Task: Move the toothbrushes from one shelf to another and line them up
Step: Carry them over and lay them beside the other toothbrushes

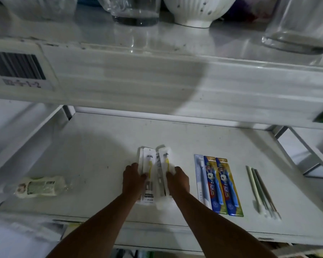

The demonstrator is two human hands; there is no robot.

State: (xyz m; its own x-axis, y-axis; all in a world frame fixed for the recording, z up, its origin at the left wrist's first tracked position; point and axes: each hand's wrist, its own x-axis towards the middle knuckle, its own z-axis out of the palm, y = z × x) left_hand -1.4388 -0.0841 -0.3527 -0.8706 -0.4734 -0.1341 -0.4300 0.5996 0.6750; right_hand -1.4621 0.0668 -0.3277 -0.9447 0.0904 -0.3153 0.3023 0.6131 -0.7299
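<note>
Two white packs with yellow toothbrushes lie side by side on the white lower shelf (101,146). My left hand (133,178) grips the left yellow toothbrush pack (149,159) by its left edge. My right hand (178,180) holds the right yellow toothbrush pack (165,159) at its right edge. To the right lie a pale blue-white toothbrush pack (200,175) and two blue children's toothbrush packs (223,185), lined up lengthwise. Further right, three slim loose toothbrushes (262,190) in white, green and grey lie in parallel.
A wrapped cream-coloured packet (41,186) lies at the shelf's left. The upper shelf edge (157,81) overhangs, with a barcode label (15,66). On it stand glass cups (136,10), a white bowl (196,10) and a glass jar (298,23).
</note>
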